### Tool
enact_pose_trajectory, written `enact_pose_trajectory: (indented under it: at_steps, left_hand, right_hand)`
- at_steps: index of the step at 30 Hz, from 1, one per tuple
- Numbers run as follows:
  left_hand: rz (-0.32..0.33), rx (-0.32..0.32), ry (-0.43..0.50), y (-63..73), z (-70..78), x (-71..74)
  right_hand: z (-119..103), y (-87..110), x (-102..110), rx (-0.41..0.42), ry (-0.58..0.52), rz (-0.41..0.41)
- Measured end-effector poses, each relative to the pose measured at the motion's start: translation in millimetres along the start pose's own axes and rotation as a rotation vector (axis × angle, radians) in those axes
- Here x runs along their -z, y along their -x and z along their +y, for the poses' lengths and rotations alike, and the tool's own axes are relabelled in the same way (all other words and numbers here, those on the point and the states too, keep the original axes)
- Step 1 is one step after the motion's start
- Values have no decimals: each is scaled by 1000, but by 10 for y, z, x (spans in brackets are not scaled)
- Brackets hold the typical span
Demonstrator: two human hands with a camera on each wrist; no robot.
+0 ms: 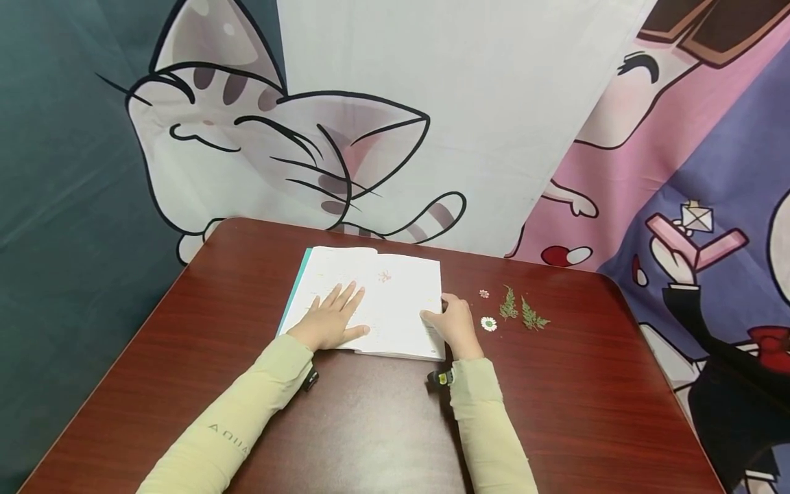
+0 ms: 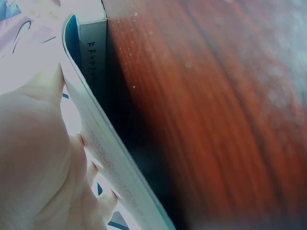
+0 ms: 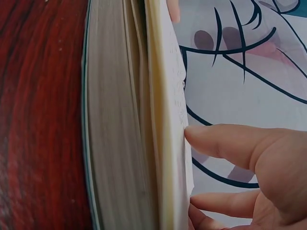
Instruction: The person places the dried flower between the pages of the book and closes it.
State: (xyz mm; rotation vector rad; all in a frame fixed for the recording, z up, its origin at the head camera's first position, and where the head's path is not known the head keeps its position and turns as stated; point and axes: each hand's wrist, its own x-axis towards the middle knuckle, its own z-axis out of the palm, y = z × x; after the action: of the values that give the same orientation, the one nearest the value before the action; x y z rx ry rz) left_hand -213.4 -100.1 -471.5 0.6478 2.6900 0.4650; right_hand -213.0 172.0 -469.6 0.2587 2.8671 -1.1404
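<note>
An open book point(image 1: 404, 309) with white pages and a teal cover lies on the table; a small pinkish pressed flower point(image 1: 385, 276) rests near the top of its right page. My left hand point(image 1: 330, 321) lies flat with spread fingers on the left page. At the book's right edge is my right hand point(image 1: 458, 322), its thumb on the page and its other fingers curled at the edge. In the right wrist view, the thumb point(image 3: 216, 139) and a finger touch the page near its margin, beside the thick page block point(image 3: 115, 120). Some right fingertips are hidden.
Right of the book lie a small pink flower point(image 1: 484, 293), a white daisy-like flower point(image 1: 489, 324) and two green fern-like leaves point(image 1: 508, 305). The reddish-brown table point(image 1: 592, 384) ends at a cartoon-print cloth point(image 1: 494, 103) behind it.
</note>
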Motion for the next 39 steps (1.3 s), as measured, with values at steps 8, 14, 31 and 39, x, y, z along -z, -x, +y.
enact_pose_trajectory:
  at_steps: [8,14,31,39]
  left_hand:
    - [15,-5,-6,-26,-44,-41]
    - [21,-7,-13,-66,-83,-86]
    - [9,-6,5,6,-11,-5]
    - [11,-5,-1,-49,-73,-55]
  right_hand:
    - [2,7,1,13,-27,8]
    - [3,27,3,21,-48,28]
    - [-11,51,-3,115,35,38]
    - [-52,93,22,144,146,-21]
